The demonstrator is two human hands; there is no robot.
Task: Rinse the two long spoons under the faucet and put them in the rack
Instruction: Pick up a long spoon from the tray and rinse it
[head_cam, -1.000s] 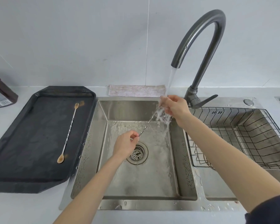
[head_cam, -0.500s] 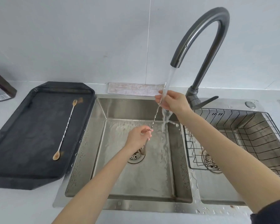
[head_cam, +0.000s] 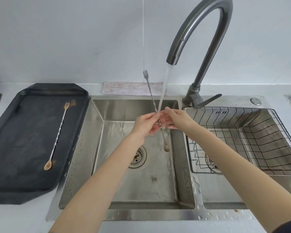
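With both hands' (head_cam: 146, 124) (head_cam: 176, 119) fingers pinched on the upright spoon (head_cam: 155, 111) under the faucet (head_cam: 198, 31), I judge the wet handle could slip into the sink (head_cam: 141, 182).

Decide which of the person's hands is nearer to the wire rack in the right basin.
Right. The right hand is over the left basin, just left of the wire rack, beside the held spoon. The left hand pinches that spoon farther left, away from the rack.
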